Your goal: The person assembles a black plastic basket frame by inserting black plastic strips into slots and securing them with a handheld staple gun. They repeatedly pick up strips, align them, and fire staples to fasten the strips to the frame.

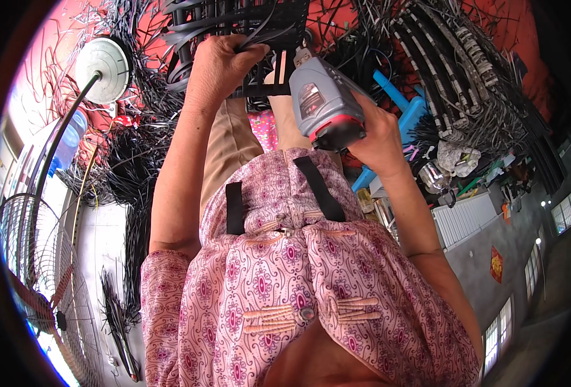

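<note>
My right hand (377, 132) is wrapped round a grey power tool (327, 97) with a dark rear end and a red band. The tool's metal front end points away from me and reaches the right edge of a black lattice of flat strips (269, 85); whether it touches is unclear. My left hand (221, 64) is closed on the black strips (250, 39) at the near side of that lattice, thumb and fingers pinched together. Part of the lattice runs out of view at the top. It stands over my knees, above the beige trousers (227, 132).
Loose black strips (150, 135) lie in heaps on both sides over a red floor (524, 26). A bundle of black strips with pale bands (446, 71) sits right, beside a blue plastic piece (411, 119). At left stand a wire-caged fan (60, 284) and a round pale base (103, 71).
</note>
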Available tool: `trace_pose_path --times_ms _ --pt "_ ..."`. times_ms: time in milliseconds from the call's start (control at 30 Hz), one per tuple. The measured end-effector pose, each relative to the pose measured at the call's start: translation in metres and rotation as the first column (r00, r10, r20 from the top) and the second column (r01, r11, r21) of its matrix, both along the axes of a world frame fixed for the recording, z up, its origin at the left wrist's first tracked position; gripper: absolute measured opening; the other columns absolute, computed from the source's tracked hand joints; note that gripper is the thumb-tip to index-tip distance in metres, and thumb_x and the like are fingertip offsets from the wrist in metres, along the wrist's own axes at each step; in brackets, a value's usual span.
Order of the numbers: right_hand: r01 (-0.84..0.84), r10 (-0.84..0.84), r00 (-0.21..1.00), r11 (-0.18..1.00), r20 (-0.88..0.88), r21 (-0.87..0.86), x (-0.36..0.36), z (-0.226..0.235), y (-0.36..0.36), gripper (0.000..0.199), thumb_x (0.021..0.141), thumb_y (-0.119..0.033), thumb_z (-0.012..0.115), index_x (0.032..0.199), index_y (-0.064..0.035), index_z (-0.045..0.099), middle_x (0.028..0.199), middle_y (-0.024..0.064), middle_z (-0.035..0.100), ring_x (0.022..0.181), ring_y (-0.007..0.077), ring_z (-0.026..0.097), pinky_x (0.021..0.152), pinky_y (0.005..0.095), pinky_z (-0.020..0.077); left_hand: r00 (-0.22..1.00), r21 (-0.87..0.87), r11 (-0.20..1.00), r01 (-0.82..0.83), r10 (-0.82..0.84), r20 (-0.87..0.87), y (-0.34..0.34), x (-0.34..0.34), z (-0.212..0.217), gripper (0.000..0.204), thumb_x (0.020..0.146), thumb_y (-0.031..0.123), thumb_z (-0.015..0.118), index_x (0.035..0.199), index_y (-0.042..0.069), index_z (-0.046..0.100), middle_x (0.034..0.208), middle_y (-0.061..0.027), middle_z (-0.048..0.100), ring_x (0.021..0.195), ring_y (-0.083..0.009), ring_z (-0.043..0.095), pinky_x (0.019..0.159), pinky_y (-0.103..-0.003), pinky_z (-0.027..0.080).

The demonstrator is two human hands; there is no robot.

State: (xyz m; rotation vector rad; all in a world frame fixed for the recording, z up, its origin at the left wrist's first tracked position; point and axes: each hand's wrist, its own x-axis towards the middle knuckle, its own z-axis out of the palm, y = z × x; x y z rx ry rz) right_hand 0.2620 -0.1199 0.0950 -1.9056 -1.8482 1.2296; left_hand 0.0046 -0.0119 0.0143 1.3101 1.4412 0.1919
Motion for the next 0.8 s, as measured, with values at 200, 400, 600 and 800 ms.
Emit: trace_pose_path --times_ms 200,400,600,800 --pt "0.081 -0.081 0.997 0.995 0.012 -0.06 -0.007 0.004 -0.002 0.05 0.077 -0.026 0.08 0.119 -0.0049 0.062 0.1 0.0227 0.071 0.091 0.0414 0.069 0.077 0.0459 0.0583 0.999 0.038 0.999 0.026 -0.027 0.025 -0.003 -0.004 -0.005 0.027 0.086 0.029 0.073 0.094 0.003 0.076 0.064 -0.0136 0.065 0.057 -0.0152 0.061 0.062 -0.032 0.051" --pt "0.252 -0.264 0.961 0.96 -0.084 -0.125 0.009 0.003 -0.012 0.044 0.077 -0.02 0.081 0.117 -0.0077 0.065 0.098 0.0194 0.073 0.093 0.0352 0.073 0.077 0.0406 0.0575 0.98 0.104 0.99 -0.092 0.072 0.186 -0.011 -0.007 0.005 0.026 0.097 0.028 0.064 0.104 0.003 0.07 0.075 -0.0079 0.068 0.067 -0.0131 0.065 0.064 -0.029 0.051" --pt "0.474 -0.507 0.861 0.825 -0.031 -0.309 0.041 -0.008 -0.042 0.037 0.077 -0.012 0.083 0.109 -0.0014 0.068 0.093 0.0099 0.074 0.083 0.0213 0.071 0.078 0.0333 0.0541 0.958 0.294 0.918 -0.267 0.22 0.182 -0.029 -0.022 0.005 0.036 0.108 0.028 0.045 0.103 0.003 0.07 0.088 -0.0062 0.071 0.081 -0.013 0.066 0.077 -0.028 0.051" --pt "0.551 -0.58 0.813 0.744 0.043 -0.379 0.059 -0.017 -0.051 0.043 0.078 -0.014 0.083 0.115 0.0005 0.066 0.102 0.0093 0.072 0.089 0.0177 0.065 0.084 0.0337 0.0518 0.815 0.285 0.785 -0.55 0.431 0.387 -0.008 -0.046 0.048 0.043 0.109 0.033 0.044 0.106 0.0 0.071 0.067 0.0027 0.054 0.062 -0.0046 0.047 0.059 -0.021 0.037"
